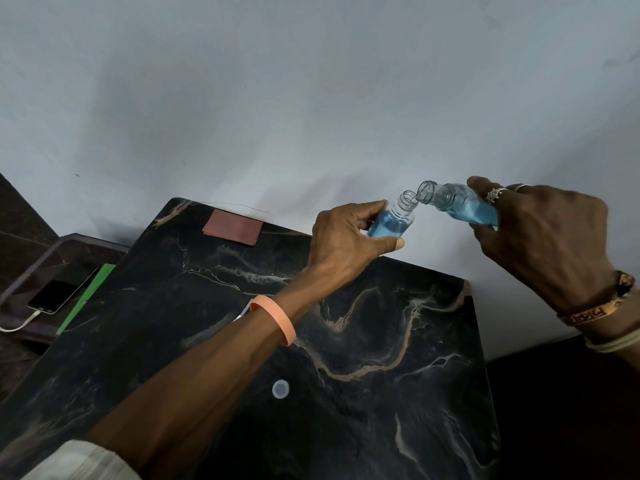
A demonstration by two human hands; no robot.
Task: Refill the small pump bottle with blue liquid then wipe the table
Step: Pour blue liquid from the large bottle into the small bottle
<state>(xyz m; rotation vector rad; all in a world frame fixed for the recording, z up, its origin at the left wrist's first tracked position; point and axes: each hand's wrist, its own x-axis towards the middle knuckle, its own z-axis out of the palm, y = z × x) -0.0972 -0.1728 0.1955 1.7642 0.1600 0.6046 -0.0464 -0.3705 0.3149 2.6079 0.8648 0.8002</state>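
Left hand (346, 239) grips small bottle (393, 221); right hand (547, 237) tilts refill bottle (460, 204).

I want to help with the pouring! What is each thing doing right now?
Small clear bottle: uncapped, part full of blue liquid, held by left hand.
Larger clear bottle: uncapped, tilted mouth-down, held by right hand.
Round white cap: off, lying on black marble table.
Black phone: screen dark.

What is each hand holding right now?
Left hand: closed around the small bottle, upright.
Right hand: closed around the bigger bottle, tipped toward the small one.
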